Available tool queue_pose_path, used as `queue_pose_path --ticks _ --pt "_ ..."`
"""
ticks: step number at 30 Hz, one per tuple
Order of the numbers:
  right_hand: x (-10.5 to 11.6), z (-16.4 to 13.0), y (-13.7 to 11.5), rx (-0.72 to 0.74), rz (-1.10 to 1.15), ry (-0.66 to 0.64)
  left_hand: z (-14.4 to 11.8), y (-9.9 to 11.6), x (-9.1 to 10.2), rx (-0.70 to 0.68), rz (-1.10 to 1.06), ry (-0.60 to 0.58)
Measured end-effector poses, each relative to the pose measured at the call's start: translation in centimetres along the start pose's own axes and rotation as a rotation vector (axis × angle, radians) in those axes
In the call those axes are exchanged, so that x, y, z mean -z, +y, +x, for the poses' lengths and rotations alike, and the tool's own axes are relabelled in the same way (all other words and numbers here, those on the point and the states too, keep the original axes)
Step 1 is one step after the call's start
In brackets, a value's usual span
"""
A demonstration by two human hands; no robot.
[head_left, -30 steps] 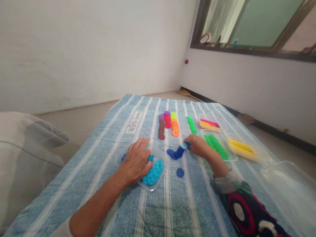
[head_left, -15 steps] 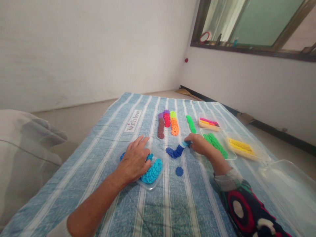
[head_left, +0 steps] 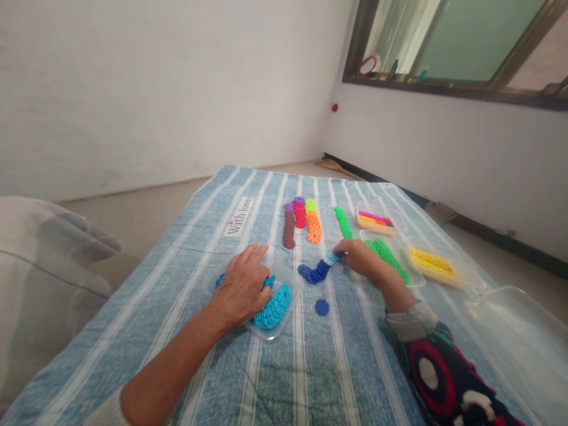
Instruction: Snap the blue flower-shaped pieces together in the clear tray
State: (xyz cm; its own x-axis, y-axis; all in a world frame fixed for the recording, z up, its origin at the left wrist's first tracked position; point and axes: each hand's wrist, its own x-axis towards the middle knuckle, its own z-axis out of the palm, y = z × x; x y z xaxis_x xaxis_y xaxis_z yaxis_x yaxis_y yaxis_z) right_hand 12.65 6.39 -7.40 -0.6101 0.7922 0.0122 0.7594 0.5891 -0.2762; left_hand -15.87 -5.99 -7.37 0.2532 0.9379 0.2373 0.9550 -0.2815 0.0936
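Note:
My left hand rests over a clear plastic box on the near part of the table, its fingers spread and curved. Bright blue notched discs lie fanned in that box, and darker blue ones are partly covered by the hand. My right hand has its fingertips closed on a light blue disc at the end of a short overlapping row. Dark blue discs make up the rest of the row. A single dark blue disc lies flat closer to me.
Rows of brown, red, orange and green discs lie farther back. To the right stand boxes of mixed colours, green discs and yellow discs, plus a clear lid or box. Striped cloth covers the table.
Almost nothing differs. My right hand has shifted very slightly at the light blue end of the row; my left hand stays over the box.

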Motion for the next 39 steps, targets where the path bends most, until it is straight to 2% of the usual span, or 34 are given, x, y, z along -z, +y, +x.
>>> queue_pose_path --ticks 10,15,17,19,23,26,29,39 --pt "-1.0 0.2 0.5 -0.023 -0.012 0.064 -0.3 -0.3 -0.8 -0.028 0.019 0.031" --pt "-0.3 -0.1 0.0 -0.083 0.019 0.195 -0.2 -0.2 -0.8 -0.02 0.024 0.021" --pt "0.5 -0.5 -1.2 -0.013 0.12 0.275 -0.2 -0.1 -0.7 -0.023 0.023 0.014" --pt "1.1 -0.9 -3.1 0.134 0.279 0.315 -0.2 0.0 -0.6 -0.023 0.018 0.005" --pt "1.1 -0.8 -8.4 0.452 0.438 0.201 -0.2 0.1 -0.2 -0.003 0.009 -0.033" --pt "0.0 0.1 -11.5 0.556 0.404 0.098 -0.2 0.3 0.1 0.027 -0.003 -0.083" --pt "-1.0 0.8 -12.8 0.548 0.338 0.03 -0.1 0.4 0.4 0.057 -0.035 -0.12" --pt "-2.1 0.2 -13.6 0.4 0.221 -0.032 0.1 0.7 1.0 0.096 -0.053 -0.163"
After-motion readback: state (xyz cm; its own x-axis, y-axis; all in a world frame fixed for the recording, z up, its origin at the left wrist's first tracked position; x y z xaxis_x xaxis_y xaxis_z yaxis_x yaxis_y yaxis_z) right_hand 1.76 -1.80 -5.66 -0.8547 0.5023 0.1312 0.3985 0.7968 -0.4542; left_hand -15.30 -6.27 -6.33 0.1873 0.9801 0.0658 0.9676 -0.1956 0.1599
